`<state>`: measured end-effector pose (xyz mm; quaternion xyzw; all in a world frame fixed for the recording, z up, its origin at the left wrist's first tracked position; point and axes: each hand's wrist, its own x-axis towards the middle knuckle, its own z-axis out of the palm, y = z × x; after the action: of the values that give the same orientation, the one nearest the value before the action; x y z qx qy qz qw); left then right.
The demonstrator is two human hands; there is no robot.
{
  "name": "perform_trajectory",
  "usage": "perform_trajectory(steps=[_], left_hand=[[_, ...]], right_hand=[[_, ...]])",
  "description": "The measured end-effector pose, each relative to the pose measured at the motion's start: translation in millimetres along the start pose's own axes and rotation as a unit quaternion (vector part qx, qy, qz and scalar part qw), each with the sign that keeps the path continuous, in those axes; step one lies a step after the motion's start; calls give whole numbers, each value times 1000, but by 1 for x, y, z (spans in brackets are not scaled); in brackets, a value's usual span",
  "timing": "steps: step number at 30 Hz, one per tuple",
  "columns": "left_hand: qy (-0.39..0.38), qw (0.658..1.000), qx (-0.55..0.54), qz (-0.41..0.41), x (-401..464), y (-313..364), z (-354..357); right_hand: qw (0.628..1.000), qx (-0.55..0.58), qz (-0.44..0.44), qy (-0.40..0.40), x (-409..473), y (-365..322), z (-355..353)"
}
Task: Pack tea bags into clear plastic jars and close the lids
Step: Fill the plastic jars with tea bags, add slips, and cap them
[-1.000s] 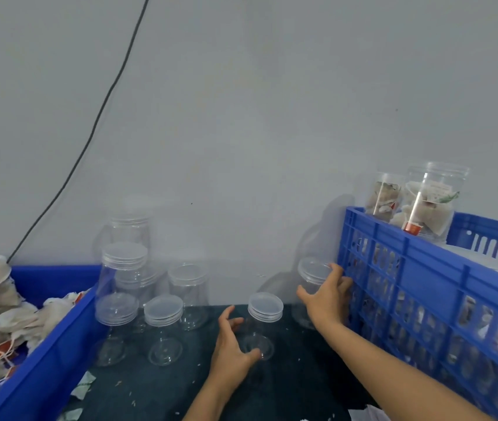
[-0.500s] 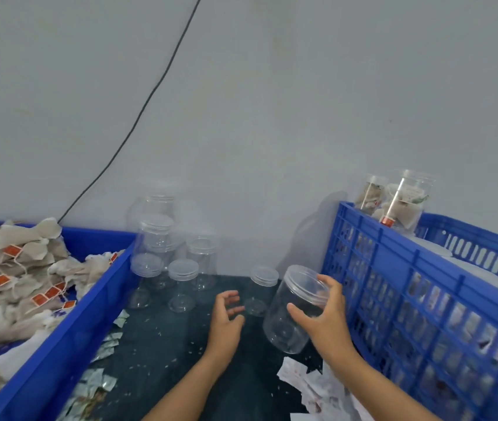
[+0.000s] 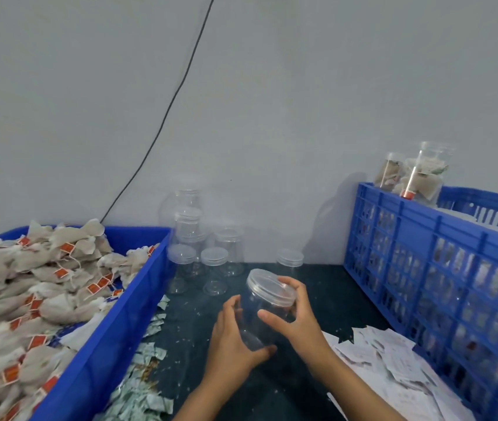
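Observation:
An empty clear plastic jar [image 3: 260,311] with its lid [image 3: 267,285] on is held tilted above the dark table. My left hand [image 3: 232,338] grips the jar's body and base. My right hand [image 3: 291,314] curls round the lid end, fingers over the rim. A heap of tea bags [image 3: 35,287] with orange tags fills the blue bin [image 3: 102,344] on the left. Several empty lidded jars [image 3: 205,253] stand by the wall, some stacked.
A blue slatted crate [image 3: 442,268] stands on the right, with two filled jars [image 3: 414,174] on top at its back. White paper slips [image 3: 393,363] lie beside it. Torn wrapper scraps [image 3: 147,360] litter the table along the bin. A black cable [image 3: 168,110] runs down the wall.
My right hand lifted a jar from beside the crate and brought it to the middle. My left hand, open before, now grips the jar's body. The view swung left.

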<state>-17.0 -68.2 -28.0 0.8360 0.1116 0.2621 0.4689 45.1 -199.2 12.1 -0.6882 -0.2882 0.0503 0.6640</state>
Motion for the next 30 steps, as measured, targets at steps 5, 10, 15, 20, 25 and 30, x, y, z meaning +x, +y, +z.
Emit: perform_trajectory(steps=[5,10,15,20,25,30], left_hand=[[23,994,99,44,-9,-12,-13],[-25,984,144,101,-6,-9,-21],[-83,990,60,98,-4,-6,-30],[-205,972,-114,35,-4,-20,-36],[-100,993,-3,55,-10,-13,-29],[-102,989,77,80,-15,-2,-33]], right_hand=[[995,82,2,63,2,5,15],[990,86,9,115,-2,11,16],[992,95,6,84,-6,10,5],[994,106,10,-6,-5,3,-6],[980,186,49,48,-11,5,0],[972,216,50,76,-11,9,1]])
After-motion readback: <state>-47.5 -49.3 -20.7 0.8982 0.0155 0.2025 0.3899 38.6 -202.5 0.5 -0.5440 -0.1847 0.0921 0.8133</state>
